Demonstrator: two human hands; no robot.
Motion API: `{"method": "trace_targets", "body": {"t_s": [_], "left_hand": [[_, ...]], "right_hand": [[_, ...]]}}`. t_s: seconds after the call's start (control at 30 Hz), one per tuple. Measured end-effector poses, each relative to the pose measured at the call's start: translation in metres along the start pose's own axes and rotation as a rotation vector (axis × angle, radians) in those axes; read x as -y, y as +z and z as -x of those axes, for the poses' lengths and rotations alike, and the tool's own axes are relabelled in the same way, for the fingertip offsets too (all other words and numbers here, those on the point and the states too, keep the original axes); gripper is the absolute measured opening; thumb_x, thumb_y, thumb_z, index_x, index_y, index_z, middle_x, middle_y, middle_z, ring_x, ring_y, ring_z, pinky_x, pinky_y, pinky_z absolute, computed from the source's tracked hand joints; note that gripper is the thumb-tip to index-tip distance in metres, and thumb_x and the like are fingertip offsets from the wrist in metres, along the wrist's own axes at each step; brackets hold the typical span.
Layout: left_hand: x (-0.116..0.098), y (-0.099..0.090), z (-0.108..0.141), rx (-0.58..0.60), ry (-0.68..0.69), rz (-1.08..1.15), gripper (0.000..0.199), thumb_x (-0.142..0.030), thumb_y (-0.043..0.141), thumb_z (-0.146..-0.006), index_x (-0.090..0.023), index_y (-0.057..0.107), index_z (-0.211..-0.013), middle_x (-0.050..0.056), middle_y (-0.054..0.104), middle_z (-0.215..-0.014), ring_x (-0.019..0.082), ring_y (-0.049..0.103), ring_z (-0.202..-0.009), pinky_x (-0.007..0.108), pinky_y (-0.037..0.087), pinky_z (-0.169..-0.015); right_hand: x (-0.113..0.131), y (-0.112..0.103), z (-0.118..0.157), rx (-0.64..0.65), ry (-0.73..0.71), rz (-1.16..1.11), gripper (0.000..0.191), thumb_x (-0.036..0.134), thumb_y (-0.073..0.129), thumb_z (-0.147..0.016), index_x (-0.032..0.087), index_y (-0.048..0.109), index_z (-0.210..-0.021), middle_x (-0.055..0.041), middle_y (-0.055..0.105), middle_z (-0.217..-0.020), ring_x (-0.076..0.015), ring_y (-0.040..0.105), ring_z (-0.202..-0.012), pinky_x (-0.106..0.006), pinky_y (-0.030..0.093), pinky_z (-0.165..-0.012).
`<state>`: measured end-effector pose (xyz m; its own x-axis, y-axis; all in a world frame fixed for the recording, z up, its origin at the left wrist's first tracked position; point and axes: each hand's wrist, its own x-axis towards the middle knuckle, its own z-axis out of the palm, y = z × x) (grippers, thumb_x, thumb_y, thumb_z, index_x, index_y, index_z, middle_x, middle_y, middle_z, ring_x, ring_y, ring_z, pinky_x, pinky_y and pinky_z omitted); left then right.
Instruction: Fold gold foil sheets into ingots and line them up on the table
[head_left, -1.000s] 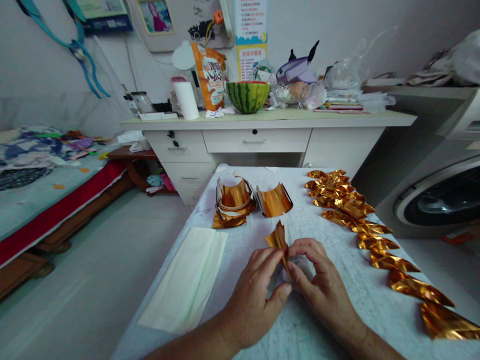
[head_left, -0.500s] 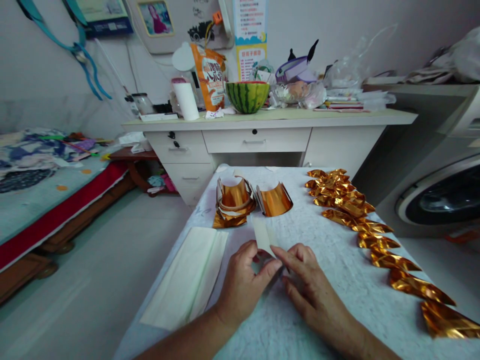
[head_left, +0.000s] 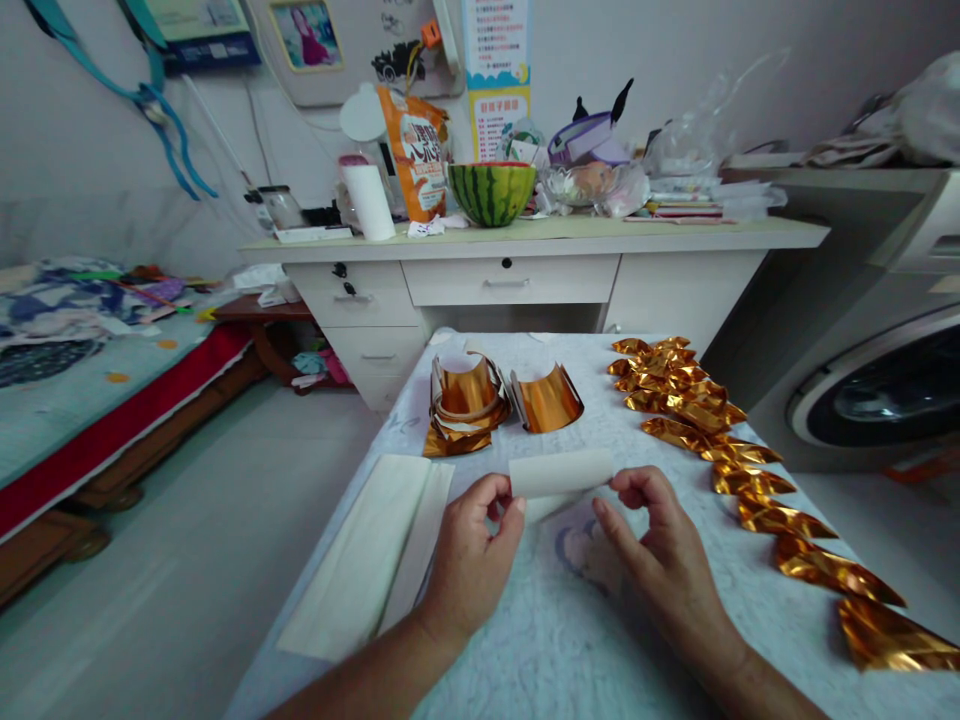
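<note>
A pale curled strip of paper point(head_left: 561, 473) spans the gap between my hands, above the cloth-covered table. My left hand point(head_left: 480, 545) pinches its left end between thumb and fingers. At its right end, my right hand point(head_left: 660, 545) touches the paper's edge with bent fingertips, its thumb lower and apart. Flat pale sheets point(head_left: 360, 550) lie to the left of my left hand. Beyond the hands sit a stack of curled gold foil sheets point(head_left: 466, 395) and a separate curved gold piece point(head_left: 551, 400).
Several folded gold foil pieces point(head_left: 765, 515) run in a line down the right side of the table. Behind stands a white desk point(head_left: 517, 240) with a cut watermelon point(head_left: 492, 193) and an orange pouch point(head_left: 417, 155). A washing machine point(head_left: 847, 260) is at the right.
The paper strip has turned from pointing away to lying crosswise between my hands. My right hand has moved to the right, away from my left hand.
</note>
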<state>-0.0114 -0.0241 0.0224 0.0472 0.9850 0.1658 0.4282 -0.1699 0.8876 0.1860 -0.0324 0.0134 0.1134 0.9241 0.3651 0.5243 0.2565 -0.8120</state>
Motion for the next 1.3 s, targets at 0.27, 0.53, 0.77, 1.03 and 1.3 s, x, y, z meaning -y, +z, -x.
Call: {"method": "trace_targets", "body": {"t_s": [0.27, 0.53, 0.77, 1.03, 1.3], "left_hand": [[0.005, 0.002, -0.001, 0.087, -0.062, 0.235, 0.016, -0.030, 0.052, -0.091, -0.017, 0.058, -0.085, -0.002, 0.056, -0.075, 0.014, 0.053, -0.074, 0.022, 0.040, -0.066], [0.017, 0.006, -0.002, 0.095, -0.129, 0.260, 0.024, -0.040, 0.057, -0.088, -0.017, 0.056, -0.081, -0.002, 0.054, -0.072, 0.012, 0.051, -0.066, 0.021, 0.037, -0.059], [0.014, 0.008, -0.003, 0.046, -0.104, 0.073, 0.034, -0.022, 0.049, -0.088, -0.021, 0.038, -0.120, -0.009, 0.044, -0.062, 0.013, 0.048, -0.055, 0.022, 0.034, -0.056], [0.011, 0.005, -0.004, 0.153, 0.106, -0.363, 0.015, -0.010, 0.046, -0.085, -0.021, 0.055, -0.090, -0.001, 0.058, -0.075, 0.018, 0.057, -0.075, 0.028, 0.037, -0.068], [0.010, 0.005, -0.006, 0.183, 0.225, -0.549, 0.021, -0.009, 0.058, -0.081, -0.023, 0.069, -0.092, 0.004, 0.060, -0.094, 0.024, 0.053, -0.093, 0.038, 0.041, -0.082]], "right_hand": [[-0.009, -0.007, -0.011, 0.291, 0.157, -0.271, 0.027, 0.046, 0.053, -0.091, 0.021, 0.061, -0.084, -0.0027, 0.059, -0.086, -0.0192, 0.056, -0.082, -0.031, 0.046, -0.073], [-0.001, -0.003, -0.006, 0.309, 0.309, -0.407, 0.035, 0.052, 0.057, -0.087, 0.020, 0.059, -0.075, 0.0004, 0.055, -0.072, -0.0150, 0.051, -0.064, -0.026, 0.042, -0.056], [-0.005, -0.003, -0.007, 0.222, 0.069, 0.006, 0.030, 0.042, 0.052, -0.090, 0.021, 0.055, -0.068, -0.0023, 0.059, -0.074, -0.0197, 0.055, -0.074, -0.031, 0.044, -0.066], [-0.014, 0.000, -0.008, 0.203, -0.007, 0.283, 0.022, 0.037, 0.056, -0.087, 0.022, 0.058, -0.071, -0.0035, 0.061, -0.076, -0.0230, 0.054, -0.078, -0.036, 0.040, -0.072], [-0.023, 0.008, -0.010, 0.254, 0.018, 0.460, 0.006, 0.027, 0.060, -0.080, 0.021, 0.059, -0.077, -0.0029, 0.062, -0.072, -0.0221, 0.055, -0.071, -0.033, 0.039, -0.065]]}}
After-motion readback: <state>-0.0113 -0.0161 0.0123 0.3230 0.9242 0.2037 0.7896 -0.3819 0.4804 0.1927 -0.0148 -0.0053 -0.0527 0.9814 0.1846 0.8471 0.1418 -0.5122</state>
